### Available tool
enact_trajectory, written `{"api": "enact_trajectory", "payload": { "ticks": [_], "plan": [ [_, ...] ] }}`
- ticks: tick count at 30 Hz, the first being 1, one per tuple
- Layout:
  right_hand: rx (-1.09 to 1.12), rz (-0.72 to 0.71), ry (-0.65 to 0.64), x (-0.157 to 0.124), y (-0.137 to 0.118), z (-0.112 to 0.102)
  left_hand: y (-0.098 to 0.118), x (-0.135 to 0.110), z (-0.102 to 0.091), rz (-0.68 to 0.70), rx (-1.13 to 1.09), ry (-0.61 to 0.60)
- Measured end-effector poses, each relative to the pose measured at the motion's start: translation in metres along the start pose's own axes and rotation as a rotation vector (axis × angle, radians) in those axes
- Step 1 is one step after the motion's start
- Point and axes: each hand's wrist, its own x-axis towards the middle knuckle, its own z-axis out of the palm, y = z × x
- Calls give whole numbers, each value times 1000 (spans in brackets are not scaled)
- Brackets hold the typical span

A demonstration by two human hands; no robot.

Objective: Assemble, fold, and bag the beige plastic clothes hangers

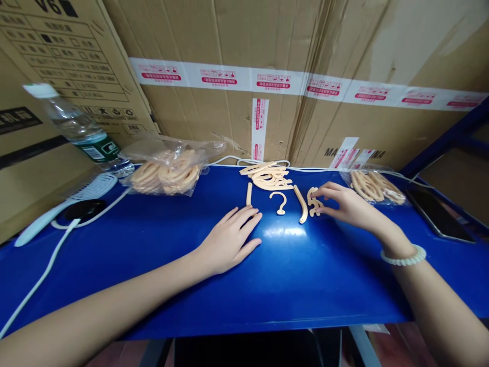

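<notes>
My left hand (pixel 234 239) lies low over the blue table with its fingers spread, the fingertips over the lower end of a beige curved hanger arm (pixel 249 193). To its right a beige hanger hook (pixel 280 201) lies flat. Another curved hanger arm (pixel 300 204) rests further right. My right hand (pixel 340 206) is beside a small notched beige plastic piece (pixel 314 201), thumb and fingertips at its right edge; whether they grip it is unclear. Behind these lies a loose pile of beige hanger parts (pixel 267 176).
Bagged beige parts (pixel 168 173) sit at the left, and another bag (pixel 376 186) at the right near a dark phone (pixel 439 214). A water bottle (pixel 87 132), a hairbrush (pixel 64 204) and a black cabled puck (pixel 84 209) stand left. Cardboard boxes (pixel 229 117) wall the back.
</notes>
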Motion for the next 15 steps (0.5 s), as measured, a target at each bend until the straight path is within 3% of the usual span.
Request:
{"api": "enact_trajectory", "payload": {
  "ticks": [6,15],
  "plan": [
    [53,49,-133,0,10,11,0,0,0,-22,-1,-25],
    [43,36,37,1,28,9,1,0,0,-45,-1,-33]
  ]
}}
